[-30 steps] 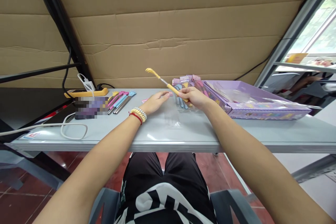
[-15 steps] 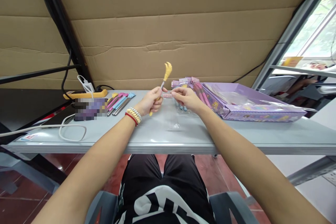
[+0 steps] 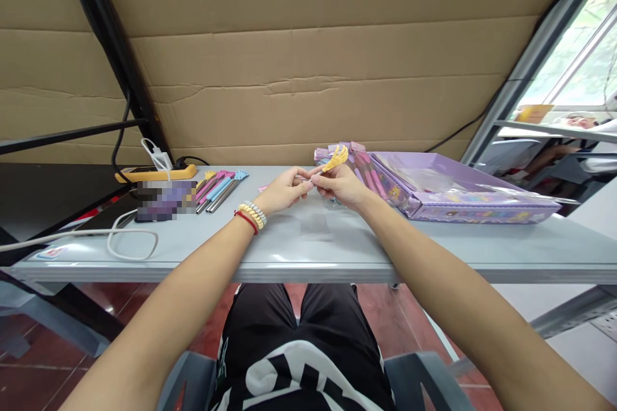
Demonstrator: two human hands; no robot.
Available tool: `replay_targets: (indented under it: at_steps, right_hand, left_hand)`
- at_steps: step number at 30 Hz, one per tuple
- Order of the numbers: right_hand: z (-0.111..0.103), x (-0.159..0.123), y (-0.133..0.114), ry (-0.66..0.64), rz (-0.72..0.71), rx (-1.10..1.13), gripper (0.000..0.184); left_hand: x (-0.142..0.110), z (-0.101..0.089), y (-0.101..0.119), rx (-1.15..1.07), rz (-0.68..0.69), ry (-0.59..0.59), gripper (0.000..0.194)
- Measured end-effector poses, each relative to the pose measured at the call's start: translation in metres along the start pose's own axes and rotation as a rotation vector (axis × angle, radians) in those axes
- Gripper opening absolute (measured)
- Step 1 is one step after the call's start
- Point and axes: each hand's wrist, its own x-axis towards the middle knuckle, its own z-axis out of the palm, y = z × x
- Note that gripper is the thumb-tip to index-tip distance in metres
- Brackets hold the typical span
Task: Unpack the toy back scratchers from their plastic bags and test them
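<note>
A yellow back scratcher point(image 3: 336, 158) with a claw-shaped head is held between my hands, its head pointing up and right. My left hand point(image 3: 285, 191) is closed, pinching the thin shaft. With fingertips just beside it, my right hand point(image 3: 343, 185) is closed on the shaft below the head. The rest of the scratcher is hidden by my fingers. A clear plastic sleeve point(image 3: 315, 228) lies on the table below my hands. Left of them rests a row of loose back scratchers point(image 3: 222, 191) in yellow, pink and blue.
To the right stands a purple display box point(image 3: 482, 205), with packaged pink back scratchers point(image 3: 370, 173) leaning at its left side. At left are a blurred-out phone-like item point(image 3: 166, 200), a yellow power strip point(image 3: 159, 173) and a white cable point(image 3: 130, 231). Cardboard point(image 3: 308, 96) walls the back.
The yellow back scratcher has tipped from near upright to leaning right. My right hand has come onto its shaft, and my left hand has shifted its grip.
</note>
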Motion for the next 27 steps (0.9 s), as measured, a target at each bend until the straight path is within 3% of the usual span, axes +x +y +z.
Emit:
replay_targets:
  at_steps: [12,20,24,27]
  right_hand:
    - [0.007,0.008,-0.015,0.281,-0.090,0.053,0.043]
    - [-0.032,0.003,-0.030,0.629,-0.230,0.219,0.042]
    - [-0.037,0.002,-0.033,0.665,-0.265,0.276,0.042]
    - [-0.025,0.002,-0.031,0.578,-0.219,0.314,0.042]
  left_hand:
    - [0.006,0.002,0.008,-0.138,0.016,-0.044,0.026]
    - [-0.001,-0.006,0.006,0.020,-0.059,-0.102,0.022]
    - [0.000,-0.005,0.006,0.083,-0.032,-0.093,0.026]
    - [0.000,-0.003,0.004,0.171,0.069,-0.010,0.030]
